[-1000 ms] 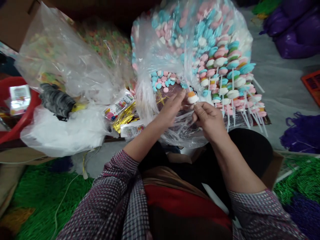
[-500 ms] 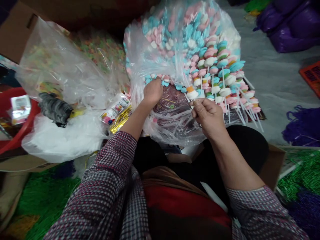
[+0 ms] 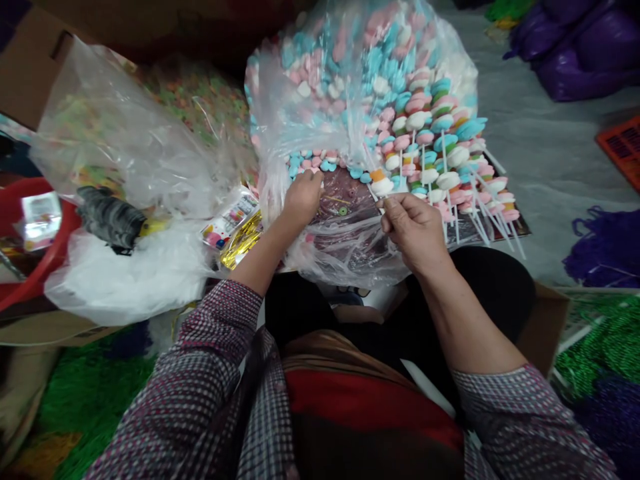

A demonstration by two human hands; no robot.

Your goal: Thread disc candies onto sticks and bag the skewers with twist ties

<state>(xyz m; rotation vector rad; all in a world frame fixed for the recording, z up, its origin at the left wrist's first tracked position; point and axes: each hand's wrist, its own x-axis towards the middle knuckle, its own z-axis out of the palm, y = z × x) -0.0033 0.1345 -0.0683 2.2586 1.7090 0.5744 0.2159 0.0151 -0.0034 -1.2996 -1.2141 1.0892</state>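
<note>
My left hand (image 3: 303, 197) is at the front of a clear plastic bag (image 3: 273, 143), its fingers pinched at a pink marshmallow (image 3: 314, 171) beside the loose pink, blue and white pieces. My right hand (image 3: 413, 223) has thumb and forefinger pinched together on what looks like the end of a thin stick, mostly hidden by the fingers. Just beyond those fingertips lies a white and orange candy stack (image 3: 381, 185). Several finished-looking marshmallow skewers (image 3: 445, 160) on white sticks lie in a pile to the right. Between my hands, a small green ring (image 3: 343, 211) rests on a brown surface.
On the left are a clear bag of orange-green candies (image 3: 200, 100), a grey patterned bundle (image 3: 111, 217), white plastic (image 3: 135, 273) and a red basin (image 3: 43, 267). Gold foil strips (image 3: 243, 240) lie near my left forearm. Purple bags (image 3: 580, 50) and an orange crate (image 3: 623, 150) are at right.
My left hand has drawn back slightly toward me from the loose marshmallows, with a pink piece now at its fingertips. My right hand stays almost in place, still pinched.
</note>
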